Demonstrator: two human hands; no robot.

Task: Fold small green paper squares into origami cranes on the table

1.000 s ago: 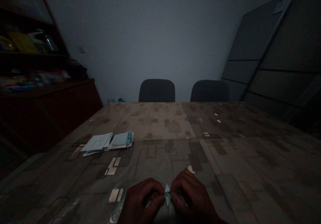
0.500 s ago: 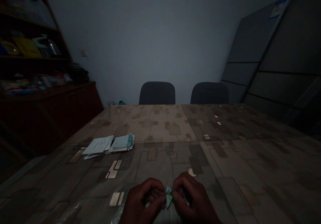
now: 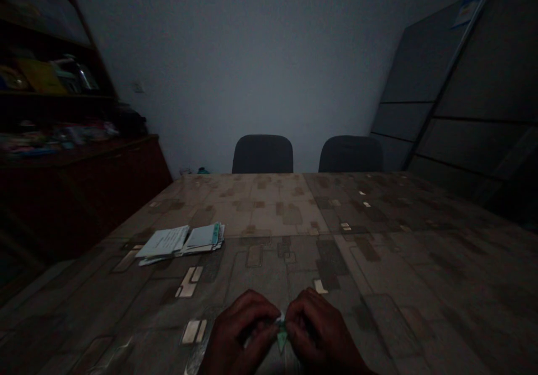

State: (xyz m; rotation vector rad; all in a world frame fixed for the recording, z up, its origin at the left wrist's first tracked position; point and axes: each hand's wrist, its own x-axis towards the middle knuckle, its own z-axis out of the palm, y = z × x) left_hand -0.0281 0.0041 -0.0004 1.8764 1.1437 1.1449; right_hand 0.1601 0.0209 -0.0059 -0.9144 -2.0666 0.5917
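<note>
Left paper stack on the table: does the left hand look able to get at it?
Probably yes, with a forward reach, though the left hand would likely need to let go of the small green piece first; nothing visible blocks the way to the left paper stack.

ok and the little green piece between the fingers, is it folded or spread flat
Folded, it seems: the small green piece shows as a narrow point with angled edges, pinched between both hands.

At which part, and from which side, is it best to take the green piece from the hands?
Best pinch the green piece by its lower point, coming from the near side, the bottom of the picture. It narrows to a tip there, below the fingertips, while the left hand and right hand cover its two sides. A light pinch seems wise, as it looks small.
</note>
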